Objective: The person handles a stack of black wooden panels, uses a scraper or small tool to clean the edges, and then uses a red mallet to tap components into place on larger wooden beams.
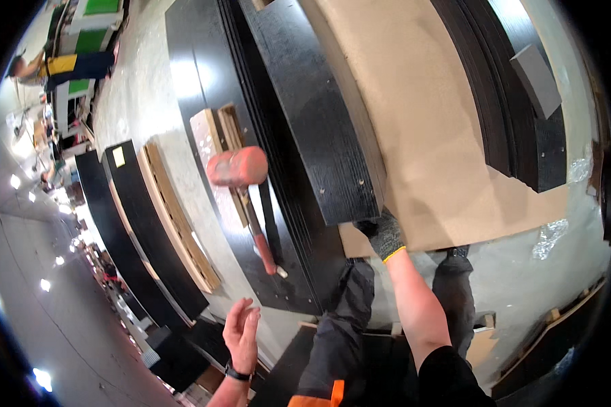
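The left hand (pixel 241 339) is raised, fingers loosely spread; beyond them lies a red mallet (pixel 239 167). A black panel (pixel 312 108) stretches ahead from the fingers of the low, gloved right hand (pixel 385 235); I cannot tell whether they pinch it.

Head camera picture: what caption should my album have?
Gloved right hand at a black panel, bare left hand empty, red mallet nearby.
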